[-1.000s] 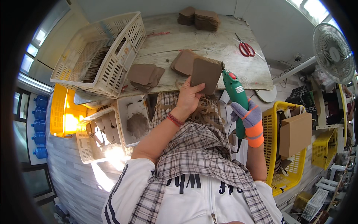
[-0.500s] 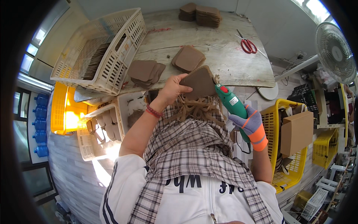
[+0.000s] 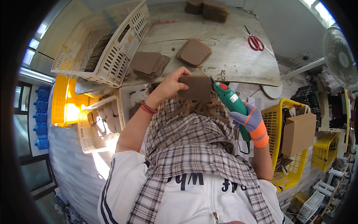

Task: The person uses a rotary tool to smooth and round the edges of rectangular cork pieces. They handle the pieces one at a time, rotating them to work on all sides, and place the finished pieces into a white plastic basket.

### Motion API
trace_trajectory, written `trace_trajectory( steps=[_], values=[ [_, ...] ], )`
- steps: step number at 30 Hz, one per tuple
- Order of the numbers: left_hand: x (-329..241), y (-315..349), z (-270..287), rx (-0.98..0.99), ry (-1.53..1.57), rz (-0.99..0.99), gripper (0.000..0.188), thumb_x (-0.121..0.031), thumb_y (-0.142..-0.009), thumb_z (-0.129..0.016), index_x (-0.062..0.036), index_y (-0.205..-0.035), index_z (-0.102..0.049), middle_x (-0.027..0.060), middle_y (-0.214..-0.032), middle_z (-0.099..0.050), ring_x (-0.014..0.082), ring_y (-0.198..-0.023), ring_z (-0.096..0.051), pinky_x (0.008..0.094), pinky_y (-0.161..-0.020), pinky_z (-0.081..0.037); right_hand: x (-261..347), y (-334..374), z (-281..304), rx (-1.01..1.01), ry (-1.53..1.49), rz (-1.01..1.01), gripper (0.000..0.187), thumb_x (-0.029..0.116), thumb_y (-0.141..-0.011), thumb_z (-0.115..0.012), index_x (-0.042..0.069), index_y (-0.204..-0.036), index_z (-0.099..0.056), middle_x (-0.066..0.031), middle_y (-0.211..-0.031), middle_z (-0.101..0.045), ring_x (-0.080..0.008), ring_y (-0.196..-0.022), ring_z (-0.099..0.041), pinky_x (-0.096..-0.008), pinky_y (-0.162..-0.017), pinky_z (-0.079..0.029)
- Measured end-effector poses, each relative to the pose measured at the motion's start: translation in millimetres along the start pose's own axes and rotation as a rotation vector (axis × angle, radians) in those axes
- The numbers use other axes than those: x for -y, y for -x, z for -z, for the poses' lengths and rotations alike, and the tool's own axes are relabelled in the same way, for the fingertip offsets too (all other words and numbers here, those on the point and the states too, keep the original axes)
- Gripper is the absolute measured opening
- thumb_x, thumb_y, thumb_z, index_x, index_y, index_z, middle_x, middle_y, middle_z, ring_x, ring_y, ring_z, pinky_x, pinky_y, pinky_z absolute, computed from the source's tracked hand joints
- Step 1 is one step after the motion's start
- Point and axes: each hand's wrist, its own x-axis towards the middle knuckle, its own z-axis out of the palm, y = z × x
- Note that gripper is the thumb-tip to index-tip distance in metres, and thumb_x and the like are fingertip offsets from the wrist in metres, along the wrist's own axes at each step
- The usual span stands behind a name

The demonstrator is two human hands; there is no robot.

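My bare left hand (image 3: 170, 86) pinches a brown rounded-corner piece (image 3: 197, 89) by its upper left edge, over my lap at the table's near edge. My right hand (image 3: 250, 121), in a grey and orange glove, wraps round a green corded electric cutter (image 3: 232, 100) with a red button. Its dark tip is at the piece's upper right corner; I cannot tell whether it touches. Curled brown trimmings (image 3: 192, 108) lie below the piece on my plaid apron (image 3: 182, 136). Past my left hand, similar pieces form a fanned pile (image 3: 147, 63) and a neater stack (image 3: 194, 51).
A white slatted crate (image 3: 112, 61) with upright pieces stands on the table (image 3: 169, 35) at left. Red-handled scissors (image 3: 256, 43) and more stacks (image 3: 215, 11) lie farther back. A yellow basket (image 3: 274, 127) holding a cardboard box (image 3: 299, 134) is at right, near a fan (image 3: 341, 56).
My left hand has tipped the brown piece so it looks flatter and lower. The cutter has shifted slightly left against it, staying at its right corner. The whole view has moved a little.
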Motion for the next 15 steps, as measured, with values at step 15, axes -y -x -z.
trace_trajectory(
  steps=[15],
  values=[
    [18,-2,4,-0.088,0.316,0.01,0.017,0.002,-0.078,-0.066,-0.0016,-0.094,-0.061,0.0011,-0.086,-0.065,0.007,-0.077,-0.06,0.0219,-0.07,-0.049,-8,-3,-12,0.065,0.067,-0.001,0.044,0.025,-0.071,-0.081,-0.002,-0.098,-0.059,-0.004,-0.07,-0.062,-0.0064,-0.059,-0.056,-0.0201,-0.052,-0.045]
  ],
)
